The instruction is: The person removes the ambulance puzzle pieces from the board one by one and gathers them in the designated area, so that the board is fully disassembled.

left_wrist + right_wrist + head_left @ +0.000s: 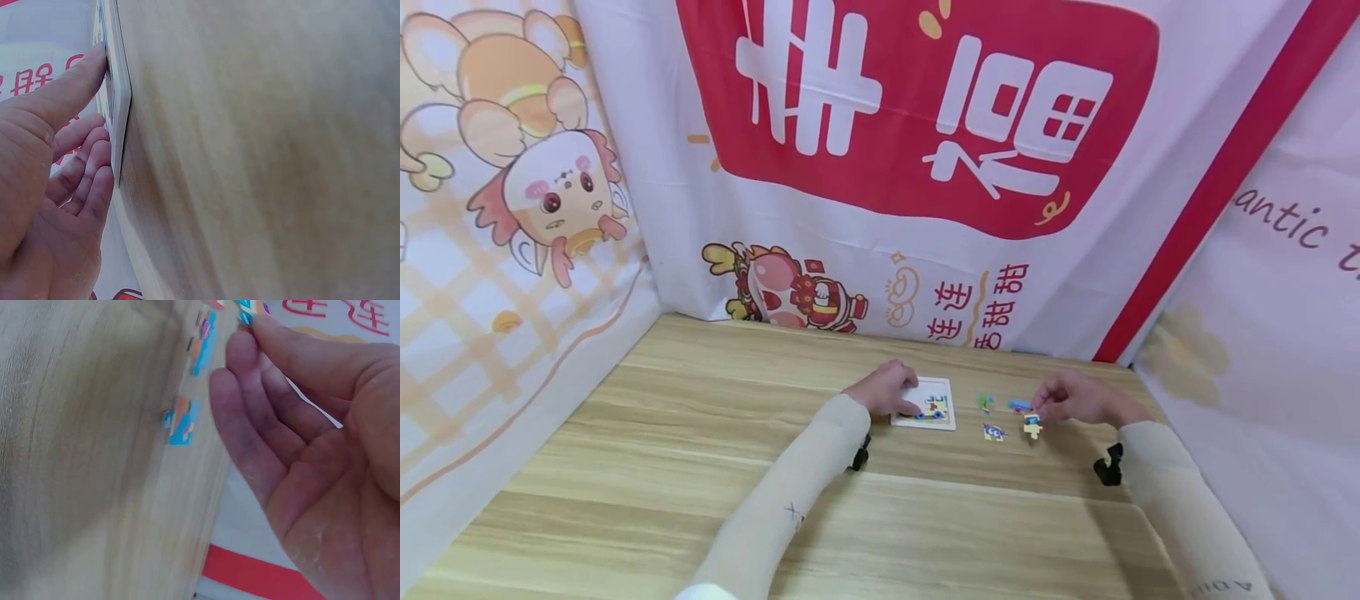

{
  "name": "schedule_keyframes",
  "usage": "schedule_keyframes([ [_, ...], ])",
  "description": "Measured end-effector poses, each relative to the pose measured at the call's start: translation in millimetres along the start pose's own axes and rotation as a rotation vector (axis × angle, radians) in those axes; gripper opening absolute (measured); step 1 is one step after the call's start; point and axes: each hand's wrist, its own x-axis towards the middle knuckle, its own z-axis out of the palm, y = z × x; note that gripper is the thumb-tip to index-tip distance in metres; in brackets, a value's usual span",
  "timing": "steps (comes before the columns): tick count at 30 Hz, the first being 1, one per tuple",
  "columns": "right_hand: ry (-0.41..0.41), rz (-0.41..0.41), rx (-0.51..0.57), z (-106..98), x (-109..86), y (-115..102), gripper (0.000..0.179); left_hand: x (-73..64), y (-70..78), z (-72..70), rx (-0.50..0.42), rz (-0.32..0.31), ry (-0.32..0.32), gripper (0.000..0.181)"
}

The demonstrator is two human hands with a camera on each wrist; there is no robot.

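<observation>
A white-framed jigsaw board (pixel 937 423) with a partly filled picture lies flat on the table. My left hand (pixel 887 388) rests on its left side; in the left wrist view the thumb (pixel 94 69) touches the face, and the other fingers bend loosely by the edge. To the right, my right hand (pixel 1075 398) pinches a small colourful jigsaw piece (pixel 246 311) between thumb and fingertips, just above the table. Around it lie a blue piece (pixel 1019 406), a green piece (pixel 985 403) and a purple-and-yellow piece (pixel 995 432). Fingers partly hide the held piece.
The wood-grain table (pixel 700 467) extends toward the front and left. A white curtain with a red printed panel (pixel 925 108) hangs along its back edge, and printed cloths (pixel 535 292) close off both sides. Black wrist mounts (pixel 1108 467) sit under the sleeves.
</observation>
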Motion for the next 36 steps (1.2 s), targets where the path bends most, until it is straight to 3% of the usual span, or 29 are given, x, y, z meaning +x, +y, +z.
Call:
schedule_keyframes([
  [7, -0.061, 0.062, 0.061, 10, -0.3, 14, 0.015, 2.0, 0.2, 3.7, -0.018, 0.0, -0.006, 0.053],
  [25, 0.057, -0.005, -0.093, 27, 5.7, 19, 0.006, 5.3, -4.1, 0.8, 0.01, -0.002, -0.016, 0.053],
  [30, 0.066, 0.029, -0.167, 26, 8.0, 13, 0.009, 2.6, -1.0, -1.2, 0.003, 0.001, -0.026, 0.052],
  [36, 0.064, 0.056, -0.259, 18, 18.0, -10, 0.011, -0.6, 6.8, -6.0, 0.016, -0.017, -0.036, 0.052],
])
